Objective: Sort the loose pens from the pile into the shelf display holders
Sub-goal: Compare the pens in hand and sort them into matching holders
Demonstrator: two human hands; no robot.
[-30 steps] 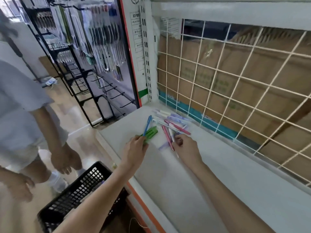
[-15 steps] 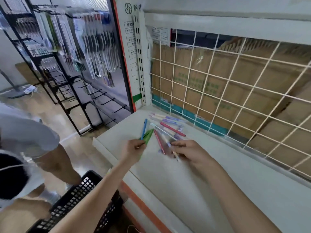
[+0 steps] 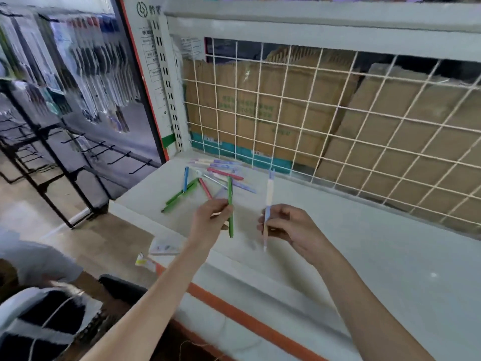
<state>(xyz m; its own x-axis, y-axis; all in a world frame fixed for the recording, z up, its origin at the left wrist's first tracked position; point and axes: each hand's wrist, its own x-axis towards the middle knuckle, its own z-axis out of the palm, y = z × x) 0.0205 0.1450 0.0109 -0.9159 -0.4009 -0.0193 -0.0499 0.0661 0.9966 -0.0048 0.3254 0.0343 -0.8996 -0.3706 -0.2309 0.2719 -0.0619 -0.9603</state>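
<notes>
head view showed my left hand (image 3: 212, 221) raised over the white shelf (image 3: 364, 246), fingers pinched around a green pen (image 3: 230, 204) held nearly upright. my right hand (image 3: 289, 226) was beside it, well apart, fingers closed on a pale pen (image 3: 269, 201) with a blue end, also upright. behind both hands the pile of loose pens (image 3: 218, 175) lay on the shelf near the back corner: two green pens (image 3: 179, 196) crossed by a blue pen (image 3: 186, 178), with red, pink and purple ones against the wire grid (image 3: 312, 121). cardboard boxes (image 3: 260, 100) stood behind that grid.
</notes>
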